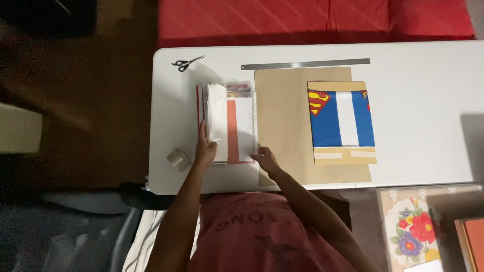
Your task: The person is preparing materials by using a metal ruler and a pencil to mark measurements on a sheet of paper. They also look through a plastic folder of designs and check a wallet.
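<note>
Head view: white rectangular desk (428, 126) carries an open white-paged book with a red-orange strip and thin red cover edge (237, 126) near its left end; left hand (205, 150) closed on the fanned left pages at their lower edge, right hand (265, 158) fingers flat on the book's lower right corner, clasping nothing. Just right of the book lies a brown kraft paper sheet (282, 121) with a blue-and-white wrapped book (342, 121) on it. Steel ruler (305, 64) and black-handled scissors (186, 63) sit along the far edge, small beige tape roll (178, 158) near the front-left corner.
</note>
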